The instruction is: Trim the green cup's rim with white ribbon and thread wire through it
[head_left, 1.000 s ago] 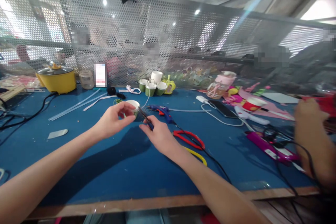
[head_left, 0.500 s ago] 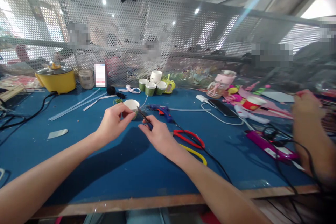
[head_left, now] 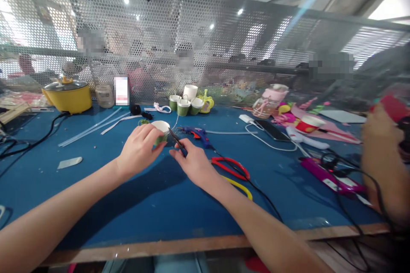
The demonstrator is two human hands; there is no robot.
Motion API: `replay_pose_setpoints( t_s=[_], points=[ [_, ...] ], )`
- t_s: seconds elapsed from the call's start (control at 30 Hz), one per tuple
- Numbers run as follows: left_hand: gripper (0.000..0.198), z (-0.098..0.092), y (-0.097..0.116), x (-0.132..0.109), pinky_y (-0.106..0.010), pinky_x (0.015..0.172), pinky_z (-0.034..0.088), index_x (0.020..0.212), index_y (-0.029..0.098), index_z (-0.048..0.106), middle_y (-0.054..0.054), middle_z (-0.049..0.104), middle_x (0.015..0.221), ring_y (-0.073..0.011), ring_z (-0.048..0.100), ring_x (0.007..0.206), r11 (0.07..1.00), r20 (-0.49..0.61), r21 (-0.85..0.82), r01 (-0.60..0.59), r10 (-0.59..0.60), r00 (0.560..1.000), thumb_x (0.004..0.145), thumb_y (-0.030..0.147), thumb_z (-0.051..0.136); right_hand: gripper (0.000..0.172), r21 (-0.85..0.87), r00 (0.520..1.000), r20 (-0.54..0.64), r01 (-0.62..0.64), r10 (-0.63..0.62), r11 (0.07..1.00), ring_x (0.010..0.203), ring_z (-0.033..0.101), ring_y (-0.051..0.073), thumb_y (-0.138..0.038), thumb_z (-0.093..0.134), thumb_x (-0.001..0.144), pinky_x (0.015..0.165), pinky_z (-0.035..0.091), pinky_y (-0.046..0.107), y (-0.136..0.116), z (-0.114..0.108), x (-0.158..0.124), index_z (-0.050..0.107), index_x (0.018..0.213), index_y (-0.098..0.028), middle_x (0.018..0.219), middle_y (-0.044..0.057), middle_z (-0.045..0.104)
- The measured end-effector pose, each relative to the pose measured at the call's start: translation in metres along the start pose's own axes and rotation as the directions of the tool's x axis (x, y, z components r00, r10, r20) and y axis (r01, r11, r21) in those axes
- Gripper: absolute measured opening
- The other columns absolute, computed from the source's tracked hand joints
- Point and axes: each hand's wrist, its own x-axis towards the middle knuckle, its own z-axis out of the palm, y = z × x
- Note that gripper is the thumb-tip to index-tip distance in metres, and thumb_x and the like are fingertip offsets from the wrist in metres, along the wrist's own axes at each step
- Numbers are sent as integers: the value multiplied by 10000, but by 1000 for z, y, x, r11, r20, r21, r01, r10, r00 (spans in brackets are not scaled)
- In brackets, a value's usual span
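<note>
A small paper cup (head_left: 160, 127), white inside with a green outer band, stands on the blue tabletop. My left hand (head_left: 139, 147) grips its side, the thumb on the near wall and the fingers bent around the left. In my right hand (head_left: 194, 162) is a slim dark-tipped tool (head_left: 175, 137) with a blue part near my fingers; whether it is pliers or scissors is unclear. Its tip points up at the cup's right rim. A thin twisted cord (head_left: 177, 120) rises behind the cup. Red (head_left: 235, 166) and yellow (head_left: 240, 187) curved handles lie beside my right wrist, their other ends hidden.
A blue glue gun (head_left: 198, 134) lies right of the cup. Green-and-white cups (head_left: 183, 107) stand behind it. A yellow pot (head_left: 70, 98), glass jar (head_left: 104, 96) and lit phone (head_left: 121, 90) are left. A purple power strip (head_left: 331, 177) and another person's arm (head_left: 381, 158) are right.
My left fingers have moved lower, from a pinch near the cup's rim onto its side. The right hand and tool have barely moved. The other person's arm has shifted right.
</note>
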Motion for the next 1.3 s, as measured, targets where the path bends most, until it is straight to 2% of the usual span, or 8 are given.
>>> replay_pose_setpoints(
  t_s=[0.27,0.43,0.5,0.73,0.9,1.03,1.2,1.3],
  points=[
    [157,-1,2,0,-292,588,426,653,140,576,-54,596,631,-152,531,600,915,68,-309,260,-252,965,762,242,527,162,-3,1000,16,-15,15,1000,673,589,184,-302,529,776,595,398,263,-2,0,0,537,877,-177,763,63,652],
    [157,2,5,4,-234,521,410,641,137,524,13,494,538,-70,452,469,-147,736,-624,767,-440,514,706,271,571,176,9,1000,12,6,-6,1000,734,604,196,-306,525,777,630,412,274,-1,1,0,535,900,-181,835,74,658],
    [159,2,5,5,-229,520,409,649,137,508,23,473,538,-59,437,458,-299,811,-569,766,-357,463,697,272,577,172,10,1000,9,8,-8,1000,732,607,194,-304,527,774,631,413,271,-1,1,-1,536,898,-185,829,70,659],
    [172,2,2,-2,-268,592,421,822,153,533,-17,555,685,-131,508,624,889,149,-311,335,-302,941,697,247,605,182,-13,1000,-5,-6,6,1000,706,598,200,-308,526,778,616,402,274,1,0,2,541,898,-173,780,72,654],
    [122,2,-2,-5,-259,548,411,736,131,558,-58,580,651,-143,519,589,999,-18,15,-50,51,999,802,197,479,172,-16,1000,12,-25,26,1000,638,581,183,-315,526,776,569,388,259,0,1,1,539,879,-178,711,55,642],
    [150,1,2,-2,-264,566,411,668,148,570,-51,583,634,-139,522,589,965,27,-212,158,-156,987,776,227,503,170,-16,1000,8,-21,21,1000,637,581,178,-316,530,771,569,392,256,-1,1,0,536,872,-179,714,52,642],
    [155,1,10,4,-223,493,398,621,141,506,11,502,532,-70,451,450,-40,673,-652,757,-490,554,710,253,565,166,11,1000,-11,11,-11,1000,705,596,186,-293,526,773,621,408,270,-1,1,0,533,891,-178,804,65,651],
    [173,1,11,6,-204,484,391,628,136,487,28,479,535,-43,421,429,-367,811,-578,729,-357,464,673,251,608,170,21,1000,-20,12,-12,1000,722,600,192,-294,529,772,639,411,278,0,2,0,533,895,-176,815,68,653]
  ],
)
